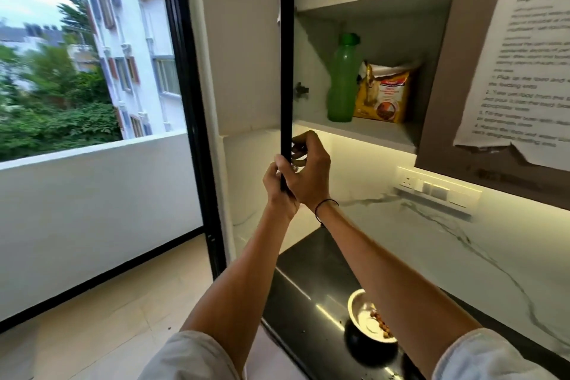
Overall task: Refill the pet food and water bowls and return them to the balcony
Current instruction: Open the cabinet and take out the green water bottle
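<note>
A: Fingers (297,149) of both hands clenched on the bottom corner of the open cabinet door (287,49). Left hand (279,187) wraps the black edge from the outer side, right hand (308,168) from the cabinet side, just above it, hands touching.

B: Task thing?

A: Steel bowl (365,319) on the black countertop (311,271), near its front edge, under the right forearm. Brown kibble in it, partly hidden by the arm. Second bowl not visible, can't tell.

B: Food and water supply?

A: Yellow pet food bag (384,94) on the lowest cabinet shelf (354,129), toward the back right, top torn open. Green bottle (342,80) upright just beside it on the left, touching or nearly, can't tell.

B: Surroundings?

A: Printed paper sheet (521,58) taped on the neighbouring cabinet front, lower corner torn. Switch panel (438,187) on the marble backsplash. Balcony wall (101,194) left, beyond the black door frame.
</note>
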